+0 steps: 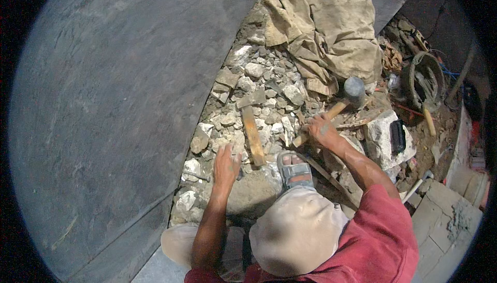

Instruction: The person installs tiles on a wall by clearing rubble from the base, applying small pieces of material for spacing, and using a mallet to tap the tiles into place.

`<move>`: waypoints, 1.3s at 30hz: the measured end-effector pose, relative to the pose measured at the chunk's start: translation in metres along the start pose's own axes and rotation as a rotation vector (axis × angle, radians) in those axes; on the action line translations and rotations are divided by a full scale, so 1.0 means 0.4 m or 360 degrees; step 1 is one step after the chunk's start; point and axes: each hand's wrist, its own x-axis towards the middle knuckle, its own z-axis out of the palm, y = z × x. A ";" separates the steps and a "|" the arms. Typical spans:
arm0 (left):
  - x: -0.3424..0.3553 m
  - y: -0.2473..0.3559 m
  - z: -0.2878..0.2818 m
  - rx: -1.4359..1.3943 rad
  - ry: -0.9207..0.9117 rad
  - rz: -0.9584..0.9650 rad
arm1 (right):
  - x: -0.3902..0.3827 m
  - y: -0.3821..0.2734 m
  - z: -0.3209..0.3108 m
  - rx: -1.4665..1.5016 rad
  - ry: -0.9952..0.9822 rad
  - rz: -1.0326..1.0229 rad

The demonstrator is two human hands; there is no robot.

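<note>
My right hand (323,132) is closed round the wooden handle of a mallet (354,90) with a grey, rounded head. The mallet lies slantwise over the rubble, head pointing away to the right. My left hand (227,168) rests palm down at the near edge of the broken stones (270,102), fingers stretched forward, with nothing seen in it. A small dark piece sits beside its thumb, too unclear to name. Between my hands lies a hammer (252,135) with a flat wooden handle, its head among the stones. Left of my left hand is a thin dark metal rod (196,176).
A large grey slab (119,102) fills the left side. A crumpled tan cloth (336,29) lies at the far end. To the right are a white block (388,138) with a black object on it, a dark bucket (424,81) and grey paving (445,226). My sandalled foot (296,169) stands by the rubble.
</note>
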 end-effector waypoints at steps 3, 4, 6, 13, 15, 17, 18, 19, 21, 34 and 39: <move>0.003 0.026 0.008 -0.0348 -0.0047 -0.0011 | 0.047 -0.002 -0.072 -0.0228 -0.0832 0.0220; -0.002 0.052 0.011 -0.0369 -0.0099 -0.0024 | 0.039 0.014 -0.077 0.0086 -0.0243 0.0309; 0.015 0.112 0.010 -0.0386 -0.0199 0.0026 | 0.037 0.062 -0.085 0.0374 0.0391 0.0428; 0.003 0.077 0.039 -0.0320 -0.0169 0.0112 | 0.155 -0.010 -0.072 0.0534 0.0184 0.0548; 0.005 0.126 0.028 -0.0337 -0.0252 0.0119 | 0.108 -0.009 -0.099 0.0672 0.0183 0.0603; 0.010 0.164 0.029 -0.0358 -0.0328 -0.0001 | 0.024 0.031 -0.083 0.0538 0.0751 0.0523; 0.008 0.150 0.037 -0.0375 -0.0299 0.0065 | -0.002 0.020 -0.159 0.0721 0.0443 0.0798; 0.009 0.154 0.044 -0.0373 -0.0349 0.0076 | -0.044 0.043 -0.174 0.0521 0.0824 0.0694; 0.013 0.141 0.041 -0.0398 -0.0315 0.0007 | -0.108 0.042 -0.242 0.0780 0.0774 0.0781; 0.017 0.122 0.047 -0.0518 -0.0289 0.0019 | -0.574 -0.158 0.112 0.0461 -0.0359 0.0939; 0.027 0.131 0.034 -0.0540 -0.0306 0.0019 | -0.561 -0.125 0.001 0.0448 -0.0344 0.0950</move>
